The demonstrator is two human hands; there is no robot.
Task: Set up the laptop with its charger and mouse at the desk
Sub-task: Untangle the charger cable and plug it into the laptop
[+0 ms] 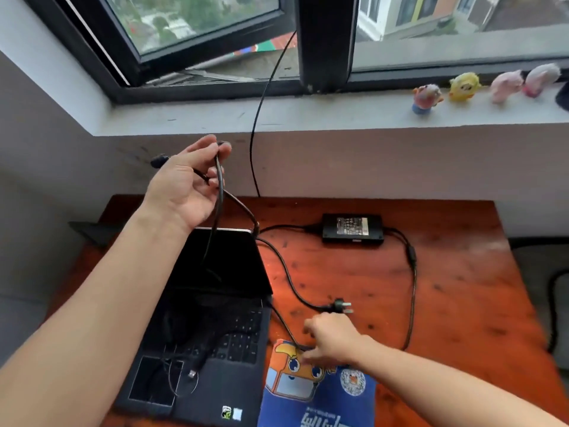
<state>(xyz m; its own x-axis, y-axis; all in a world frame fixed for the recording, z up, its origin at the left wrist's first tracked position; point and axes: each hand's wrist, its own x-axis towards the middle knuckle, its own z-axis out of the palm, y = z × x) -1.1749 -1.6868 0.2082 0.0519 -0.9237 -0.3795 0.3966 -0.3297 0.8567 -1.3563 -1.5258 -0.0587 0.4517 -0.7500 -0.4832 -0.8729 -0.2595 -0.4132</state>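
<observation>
The open black laptop sits at 7 o'clock on the reddish wooden desk, with a thin USB lead strewn over its trackpad. The left hand, raised above the screen, curls round a looped black cable. The black rectangular charger brick lies at 12 o'clock. The blurred right hand reaches onto a blue cartoon mouse pad at 6 o'clock; its grip is unclear.

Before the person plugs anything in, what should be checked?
1. Open black laptop flat on red-brown wooden desk: ok.
2. Black rectangular power brick on desk: ok.
3. Black pronged wall plug in socket: not ok, loose on desk.
4. Black cords untangled: not ok, left hand grips a bunch.
5. Silver USB connector plugged in: not ok, lies on laptop.
6. Mouse found: cannot tell.
</observation>
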